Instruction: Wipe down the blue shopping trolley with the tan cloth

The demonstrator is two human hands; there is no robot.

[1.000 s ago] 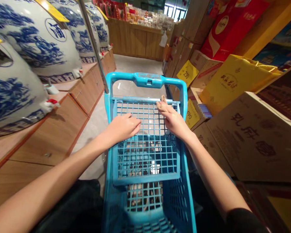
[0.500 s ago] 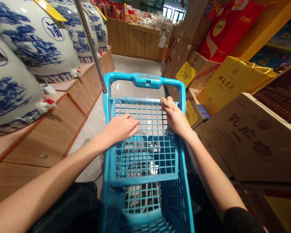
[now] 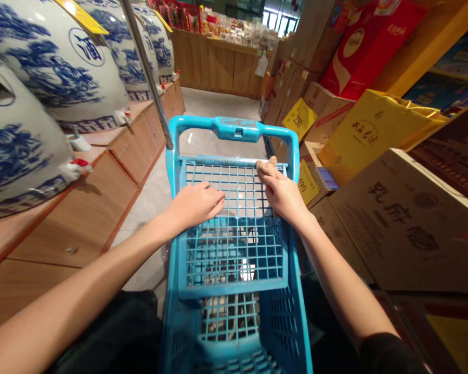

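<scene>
Loosening the pinch of the right hand (image 3: 286, 195) could drop the knobbly beige root (image 3: 267, 167) onto the blue grid (image 3: 237, 217) beneath it, the left hand (image 3: 198, 204) curled, contents hidden.

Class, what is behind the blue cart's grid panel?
Pale floor and parts of the blue basket show through the gaps of the grid panel. Whatever lies directly behind the left hand and the right hand, which grips a tan, lumpy piece, cannot be seen.

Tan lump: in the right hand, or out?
In: the right hand grips the tan lump, its far end jutting out.
</scene>
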